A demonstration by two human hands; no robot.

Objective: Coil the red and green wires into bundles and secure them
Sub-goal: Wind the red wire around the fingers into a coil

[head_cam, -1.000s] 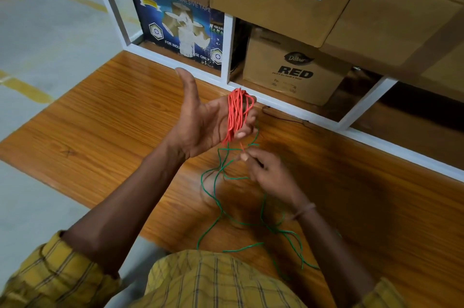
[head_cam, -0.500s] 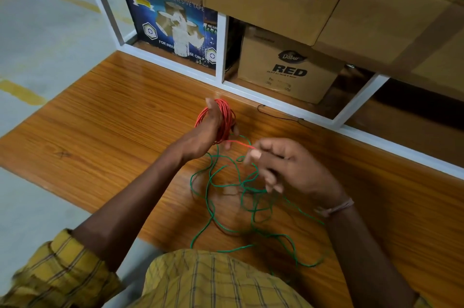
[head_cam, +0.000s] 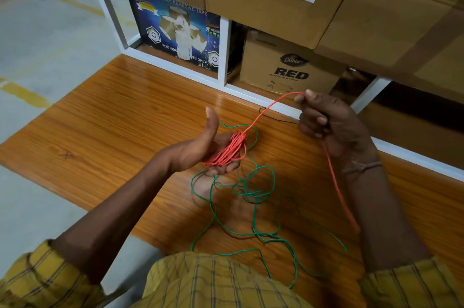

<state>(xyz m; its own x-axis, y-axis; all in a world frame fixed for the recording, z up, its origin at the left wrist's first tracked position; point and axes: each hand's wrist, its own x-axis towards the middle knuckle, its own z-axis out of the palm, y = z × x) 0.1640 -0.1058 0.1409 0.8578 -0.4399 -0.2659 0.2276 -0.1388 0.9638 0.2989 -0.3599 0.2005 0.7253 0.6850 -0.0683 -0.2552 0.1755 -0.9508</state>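
Head view looks down on a glossy wooden surface (head_cam: 105,132) set against a white shelf frame (head_cam: 223,56). At centre frame the left hand (head_cam: 200,152) lies palm up with the thumb raised, and the red wire (head_cam: 228,149) is coiled around its fingers as a bundle. One strand of that wire rises toward the upper right to the right hand (head_cam: 329,126), which pinches it between thumb and forefinger; the rest of the strand trails down past the right wrist toward the lower right of the frame. A thin band (head_cam: 361,167) circles that wrist. The green wire (head_cam: 253,194) lies loose in tangled loops on the surface below and between the hands, running down to the yellow checked shirt (head_cam: 213,282) at the bottom edge.

In the shelf at upper centre, a blue box (head_cam: 175,28) reads "BOPP SELF ADHESIVE TAPE". Right of it, a brown carton (head_cam: 288,69) carries "Dabur" and "RED"; its smaller print is too blurred to read. Larger cartons (head_cam: 263,1) above bear white labels, and the printing at upper right is illegible.
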